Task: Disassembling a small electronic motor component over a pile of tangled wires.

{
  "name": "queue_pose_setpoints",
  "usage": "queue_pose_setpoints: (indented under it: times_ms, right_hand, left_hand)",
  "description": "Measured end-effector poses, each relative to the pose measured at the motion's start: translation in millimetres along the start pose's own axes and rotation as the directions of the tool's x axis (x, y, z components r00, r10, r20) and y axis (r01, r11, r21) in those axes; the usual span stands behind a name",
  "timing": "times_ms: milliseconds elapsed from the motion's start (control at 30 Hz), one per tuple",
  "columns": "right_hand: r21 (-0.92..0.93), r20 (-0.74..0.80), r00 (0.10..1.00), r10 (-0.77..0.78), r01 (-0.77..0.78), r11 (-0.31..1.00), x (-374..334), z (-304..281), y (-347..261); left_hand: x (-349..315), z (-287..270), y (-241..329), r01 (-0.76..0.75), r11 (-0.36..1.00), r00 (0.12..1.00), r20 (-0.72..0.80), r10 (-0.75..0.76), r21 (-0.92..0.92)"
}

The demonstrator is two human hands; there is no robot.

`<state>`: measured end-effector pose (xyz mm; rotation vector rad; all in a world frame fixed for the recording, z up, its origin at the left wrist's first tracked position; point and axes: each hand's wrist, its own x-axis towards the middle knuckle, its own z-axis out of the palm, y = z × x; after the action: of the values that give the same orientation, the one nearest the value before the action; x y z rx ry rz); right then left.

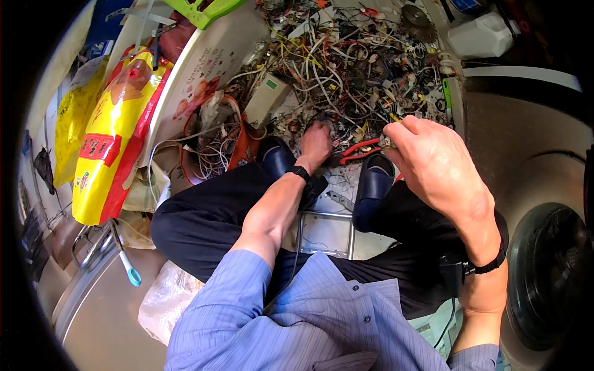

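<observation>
1. Wires (pixel 346 68) lie in a wide tangled heap on the floor, just past both hands; they are many colours, mostly white, red, yellow and black.
2. Nearest the camera is a blue striped shirt (pixel 309 321), with dark trousers (pixel 204 216) on bent legs spread to either side.
3. Between the legs, below the hands, stands a metal stool frame (pixel 325 232).
4. Left hand (pixel 315 145) reaches forward and down with a black band on the wrist. Its fingers are buried in the near edge of the heap, curled around a few strands; exactly which strand it grips cannot be told.
5. Right hand (pixel 433 161) is raised to the right of the left hand, closer to the camera, also wearing a black wrist band. Its fingertips pinch a small piece of wire with a yellow end (pixel 391 127).
6. Between the two hands, on the floor, lie red-handled pliers (pixel 359 150).
7. Dark blue shoes (pixel 374 185) sit just under and between the hands.
8. Beyond the left hand, in the heap, rests a beige box (pixel 266 99).
9. Left of that hand lies an orange bag (pixel 238 145) stuffed with white cable.
10. Far left lies a yellow and red sack (pixel 111 136).
11. Far right, beyond the right hand, stands a white jug (pixel 486 34).
</observation>
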<state>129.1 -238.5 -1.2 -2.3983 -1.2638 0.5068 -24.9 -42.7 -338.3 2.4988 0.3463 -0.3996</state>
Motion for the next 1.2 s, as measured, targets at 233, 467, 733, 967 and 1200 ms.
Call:
queue_pose_setpoints:
  times_ms: [233, 467, 733, 967, 1200]
  right_hand:
    - [-0.012, 0.011, 1.000, 0.025, -0.025, 1.000, -2.2, -4.6, -0.1]
    - [0.003, 0.000, 1.000, 0.025, -0.025, 1.000, -2.8, -5.9, -1.2]
    - [-0.003, -0.009, 1.000, 0.019, -0.019, 1.000, -3.3, -1.5, 1.5]
    - [-0.031, 0.002, 0.998, 0.061, -0.060, 0.998, -12.2, -5.0, 9.2]
    - [-0.011, 0.005, 1.000, 0.008, -0.008, 1.000, -7.9, -6.6, -2.7]
  left_hand:
    - [-10.2, -18.3, 13.6, 0.133, 0.985, 0.990, -0.033, -0.137, -0.111]
    - [40.9, -47.9, 19.9, 0.328, 0.789, 0.786, -0.314, -0.533, -0.519]
    - [115.8, 5.9, -32.7, 0.541, 0.636, 0.712, -0.103, -0.694, -0.550]
    - [91.4, -23.8, -9.4, 0.530, 0.694, 0.768, -0.071, -0.636, -0.488]
    - [71.3, -97.1, 27.4, 0.087, 0.854, 0.981, -0.102, -0.162, -0.513]
